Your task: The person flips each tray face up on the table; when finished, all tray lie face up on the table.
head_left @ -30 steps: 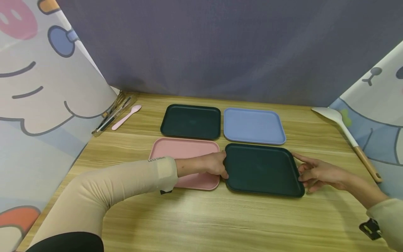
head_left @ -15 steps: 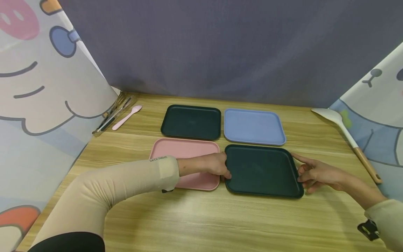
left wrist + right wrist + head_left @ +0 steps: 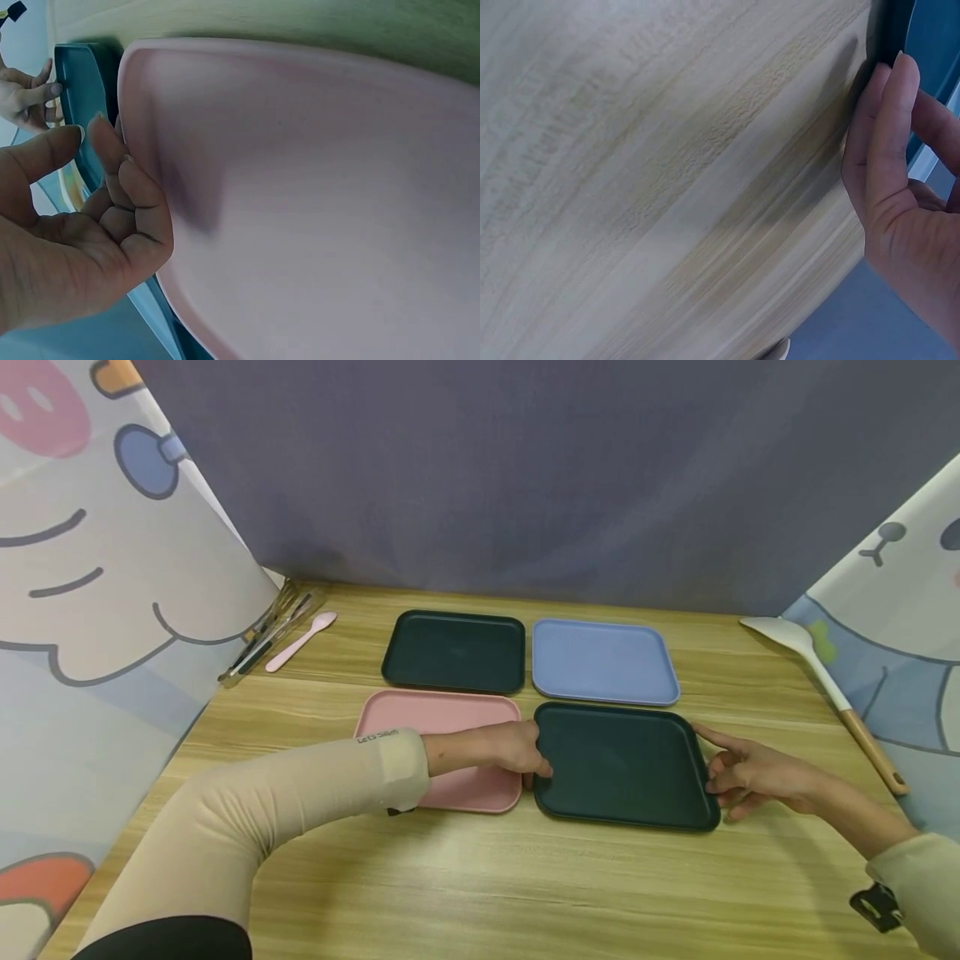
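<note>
A dark green tray [image 3: 622, 764] lies front right on the table in the head view. My left hand [image 3: 513, 749] is at its left edge, with a fingertip over the rim. That hand reaches across a pink tray [image 3: 438, 714], whose middle it covers. In the left wrist view its fingers are curled. My right hand [image 3: 757, 775] holds the dark green tray's right edge, the index finger stretched toward the far corner and the other fingers bent at the rim. Behind lie a second dark green tray [image 3: 454, 652] and a light blue tray [image 3: 604, 662].
A pink spoon [image 3: 302, 642] and several utensils in clear wrapping [image 3: 273, 631] lie at the back left. A white ladle-like utensil with a wooden handle [image 3: 832, 685] lies along the right side. A grey curtain [image 3: 480, 485] closes off the table's [image 3: 480, 885] back.
The front dark green tray has shifted very slightly left with my right hand. My left fingertip now reaches a little farther over its rim. The other trays have stayed put.
</note>
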`<state>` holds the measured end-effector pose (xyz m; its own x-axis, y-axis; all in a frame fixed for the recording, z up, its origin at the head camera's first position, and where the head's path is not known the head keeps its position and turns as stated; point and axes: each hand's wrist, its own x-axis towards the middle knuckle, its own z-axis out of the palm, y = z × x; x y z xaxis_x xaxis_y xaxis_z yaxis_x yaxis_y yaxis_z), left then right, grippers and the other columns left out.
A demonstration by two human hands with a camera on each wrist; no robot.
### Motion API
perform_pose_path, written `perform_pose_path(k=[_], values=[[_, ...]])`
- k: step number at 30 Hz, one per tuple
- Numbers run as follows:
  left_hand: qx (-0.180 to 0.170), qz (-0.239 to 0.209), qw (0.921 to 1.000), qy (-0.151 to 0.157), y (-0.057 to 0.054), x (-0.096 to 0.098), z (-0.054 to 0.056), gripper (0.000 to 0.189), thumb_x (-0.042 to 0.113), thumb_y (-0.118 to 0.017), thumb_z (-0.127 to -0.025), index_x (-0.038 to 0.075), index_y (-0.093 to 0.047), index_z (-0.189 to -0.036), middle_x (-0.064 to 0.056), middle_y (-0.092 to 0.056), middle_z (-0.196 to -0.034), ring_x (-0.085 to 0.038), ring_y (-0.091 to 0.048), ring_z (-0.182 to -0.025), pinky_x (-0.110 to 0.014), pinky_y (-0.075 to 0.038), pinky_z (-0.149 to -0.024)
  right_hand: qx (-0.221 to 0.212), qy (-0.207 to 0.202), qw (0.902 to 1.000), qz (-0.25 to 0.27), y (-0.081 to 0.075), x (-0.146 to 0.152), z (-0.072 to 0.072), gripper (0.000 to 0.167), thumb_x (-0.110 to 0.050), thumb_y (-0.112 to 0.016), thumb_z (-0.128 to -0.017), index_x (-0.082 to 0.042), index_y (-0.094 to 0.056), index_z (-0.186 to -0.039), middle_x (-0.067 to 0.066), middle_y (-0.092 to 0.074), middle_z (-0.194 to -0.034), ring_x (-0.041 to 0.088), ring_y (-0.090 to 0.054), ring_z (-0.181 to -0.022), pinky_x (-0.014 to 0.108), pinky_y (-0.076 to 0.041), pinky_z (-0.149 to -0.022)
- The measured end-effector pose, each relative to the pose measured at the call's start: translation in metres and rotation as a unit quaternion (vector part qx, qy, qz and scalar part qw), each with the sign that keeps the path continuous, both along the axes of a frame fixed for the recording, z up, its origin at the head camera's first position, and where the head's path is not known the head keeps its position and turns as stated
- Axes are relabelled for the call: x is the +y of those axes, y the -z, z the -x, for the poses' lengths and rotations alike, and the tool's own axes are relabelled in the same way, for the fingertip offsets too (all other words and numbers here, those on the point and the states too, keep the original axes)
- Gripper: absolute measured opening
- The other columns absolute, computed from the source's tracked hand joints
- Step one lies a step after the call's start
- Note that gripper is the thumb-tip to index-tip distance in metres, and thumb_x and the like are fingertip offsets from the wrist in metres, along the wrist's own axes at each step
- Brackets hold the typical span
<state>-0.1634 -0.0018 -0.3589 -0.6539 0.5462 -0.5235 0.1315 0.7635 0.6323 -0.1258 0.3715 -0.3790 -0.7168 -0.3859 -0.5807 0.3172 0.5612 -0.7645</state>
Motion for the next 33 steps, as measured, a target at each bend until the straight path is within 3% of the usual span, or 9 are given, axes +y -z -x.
perform_pose_path(k=[6,14,19,24,27,29,31,33], values=[[0.012,0.008,0.9999,0.009,-0.001,0.001,0.001,0.064,0.025,-0.067,-0.096,-0.012,-0.043,-0.142,-0.012,-0.077,-0.081,-0.015,-0.061,-0.122,-0.023,-0.042,-0.090,0.005,0.000,1.0000,-0.002,-0.001,0.000,-0.001,0.104,-0.005,-0.062,-0.093,-0.009,0.019,-0.158,0.007,-0.049,-0.095,0.018,-0.063,-0.076,0.042,-0.061,-0.068],[0.007,0.004,0.9999,0.010,0.000,0.002,0.002,0.062,0.024,-0.067,-0.096,-0.012,-0.044,-0.140,-0.014,-0.077,-0.082,-0.014,-0.064,-0.105,-0.022,-0.041,-0.082,0.008,0.000,1.0000,0.000,-0.001,0.000,0.000,0.105,-0.005,-0.062,-0.092,-0.009,0.019,-0.158,0.007,-0.049,-0.094,0.019,-0.063,-0.076,0.043,-0.061,-0.069],[0.016,0.012,0.9998,0.009,0.000,0.003,0.003,0.049,0.026,-0.068,-0.095,-0.010,-0.056,-0.126,-0.013,-0.077,-0.081,-0.011,-0.065,-0.096,-0.020,-0.040,-0.075,0.007,0.000,1.0000,-0.001,-0.001,-0.001,0.000,0.105,-0.005,-0.062,-0.093,-0.009,0.020,-0.158,0.006,-0.049,-0.093,0.018,-0.062,-0.074,0.042,-0.061,-0.069],[0.016,0.020,0.9996,0.009,-0.002,0.003,0.003,0.042,0.027,-0.067,-0.095,-0.008,-0.062,-0.119,-0.012,-0.077,-0.081,-0.013,-0.065,-0.099,-0.022,-0.041,-0.074,0.007,0.001,1.0000,-0.004,-0.001,-0.003,-0.001,0.105,-0.005,-0.063,-0.093,-0.008,0.020,-0.157,0.006,-0.049,-0.091,0.016,-0.061,-0.073,0.041,-0.061,-0.068],[0.008,0.024,0.9997,0.005,-0.003,0.003,0.002,0.064,0.028,-0.066,-0.096,-0.011,-0.045,-0.142,-0.012,-0.077,-0.083,-0.012,-0.065,-0.108,-0.023,-0.044,-0.086,0.002,0.004,1.0000,-0.005,-0.002,-0.004,-0.001,0.106,-0.008,-0.064,-0.094,-0.010,0.021,-0.157,0.006,-0.050,-0.092,0.016,-0.060,-0.073,0.041,-0.061,-0.068],[-0.003,0.024,0.9997,0.003,-0.006,0.003,0.002,0.080,0.029,-0.065,-0.097,-0.009,-0.025,-0.154,-0.012,-0.077,-0.084,-0.012,-0.065,-0.110,-0.026,-0.044,-0.097,-0.001,0.006,0.9999,-0.009,-0.003,-0.004,-0.002,0.106,-0.011,-0.064,-0.095,-0.011,0.022,-0.157,0.008,-0.051,-0.095,0.017,-0.060,-0.074,0.042,-0.061,-0.069],[-0.013,0.027,0.9995,0.003,-0.008,0.002,0.002,0.093,0.031,-0.065,-0.097,-0.003,-0.005,-0.160,-0.010,-0.077,-0.086,-0.012,-0.067,-0.107,-0.028,-0.042,-0.103,0.001,0.002,0.9999,-0.015,-0.005,-0.003,-0.003,0.105,-0.014,-0.064,-0.097,-0.010,0.023,-0.157,0.013,-0.054,-0.102,0.019,-0.062,-0.078,0.044,-0.061,-0.071],[-0.023,0.027,0.9993,0.006,-0.012,0.000,0.003,0.095,0.031,-0.064,-0.098,0.000,0.001,-0.160,-0.010,-0.077,-0.087,-0.012,-0.068,-0.102,-0.031,-0.044,-0.102,0.010,-0.006,0.9994,-0.031,-0.008,-0.002,-0.004,0.104,-0.017,-0.062,-0.099,-0.009,0.024,-0.156,0.021,-0.055,-0.113,0.023,-0.065,-0.085,0.045,-0.060,-0.072]])
